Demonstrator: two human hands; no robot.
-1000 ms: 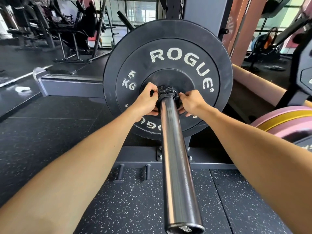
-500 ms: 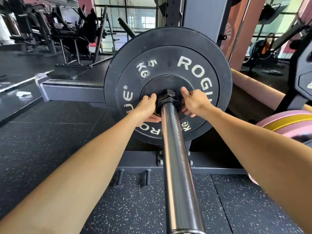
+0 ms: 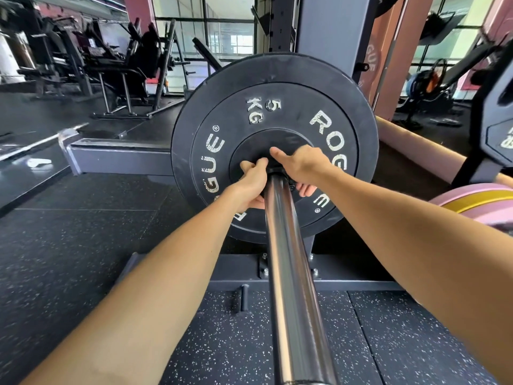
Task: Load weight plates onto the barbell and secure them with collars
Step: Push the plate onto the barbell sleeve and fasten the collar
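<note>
Both hands at the hub: left hand (image 3: 251,182) and right hand (image 3: 301,169) curl around the collar (image 3: 277,170), seemingly pinching it, against the stiff rubber 5 kg plate (image 3: 277,87) on the slick steel barbell sleeve (image 3: 288,259).

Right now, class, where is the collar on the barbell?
In the head view, the collar sits mid-frame on the barbell sleeve, against the black plate, between both hands.
</note>
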